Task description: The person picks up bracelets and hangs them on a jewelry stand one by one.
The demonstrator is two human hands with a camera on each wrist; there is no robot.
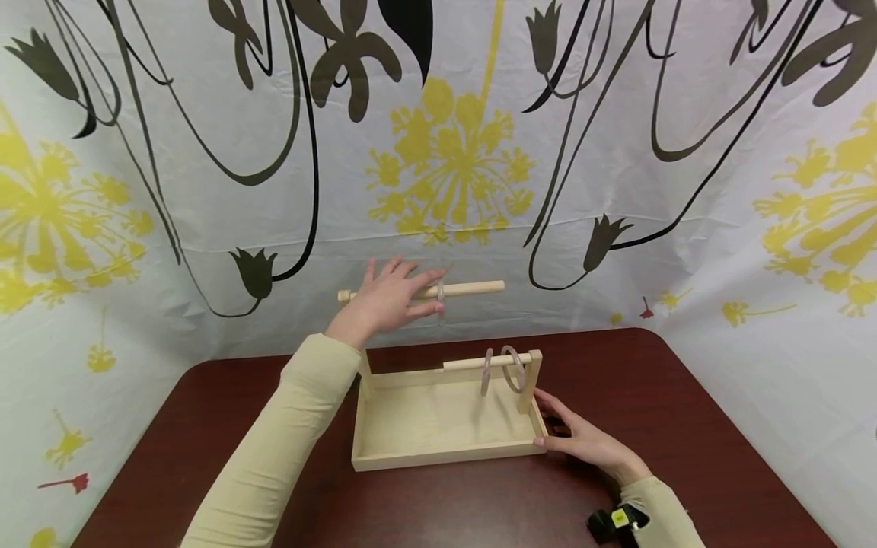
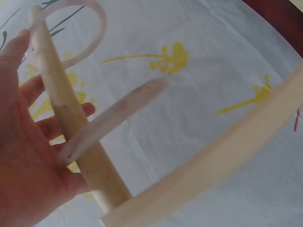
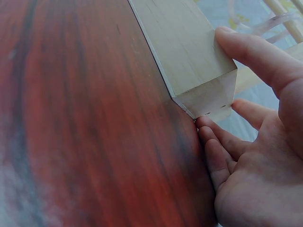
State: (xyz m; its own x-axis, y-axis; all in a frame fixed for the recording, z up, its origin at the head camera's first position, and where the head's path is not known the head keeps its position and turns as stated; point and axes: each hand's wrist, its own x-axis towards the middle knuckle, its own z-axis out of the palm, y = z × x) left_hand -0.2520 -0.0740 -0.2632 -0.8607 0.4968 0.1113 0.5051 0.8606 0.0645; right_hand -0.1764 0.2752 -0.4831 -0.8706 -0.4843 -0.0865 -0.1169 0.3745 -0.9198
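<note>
A pale wooden tray (image 1: 448, 460) carries two posts, each with a sideways dowel. My left hand (image 1: 390, 297) reaches over the upper dowel (image 1: 476, 288), its thumb and index finger at a translucent ring (image 2: 102, 23) that encircles the dowel. Nearer the tall post (image 2: 213, 161), a second ring (image 2: 118, 116) hangs on the same dowel, beside the palm. With thumb on the rim and fingers against the outer side, my right hand (image 1: 585, 441) grips the tray's near right corner (image 3: 206, 87). Two more rings (image 1: 486, 373) hang on the lower dowel (image 1: 466, 364).
The tray stands on a dark red-brown table (image 1: 425, 510). Behind and at both sides hangs a white cloth (image 1: 226, 213) printed with flowers. A black strap with a yellow tag (image 1: 620, 518) is at my right wrist.
</note>
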